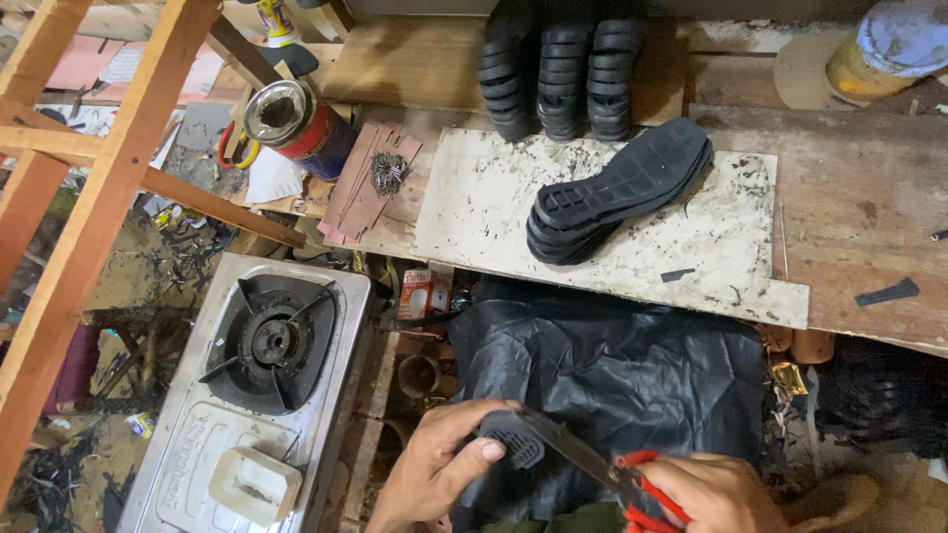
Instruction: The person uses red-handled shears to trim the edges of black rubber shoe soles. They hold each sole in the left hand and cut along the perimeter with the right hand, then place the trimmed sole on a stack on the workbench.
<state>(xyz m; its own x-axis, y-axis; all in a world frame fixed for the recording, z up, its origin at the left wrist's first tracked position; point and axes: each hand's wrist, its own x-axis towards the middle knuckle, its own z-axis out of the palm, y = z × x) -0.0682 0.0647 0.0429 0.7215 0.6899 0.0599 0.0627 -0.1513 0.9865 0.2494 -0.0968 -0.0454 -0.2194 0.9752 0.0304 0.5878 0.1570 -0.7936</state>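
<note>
Head view: left hand (434, 464) grip pinches sole piece (512, 437); right hand (716, 494) clasps scissors (592, 462), blades up-left.

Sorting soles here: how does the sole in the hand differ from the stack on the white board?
The held sole is a single piece, gripped by the left hand, with scissors in the right hand at it. The stacked soles are several, lying flat and untouched. Both are black and treaded.

1 small red-and-white carton (425, 293) below the workbench edge, just right of the gas stove (259, 385)
</note>
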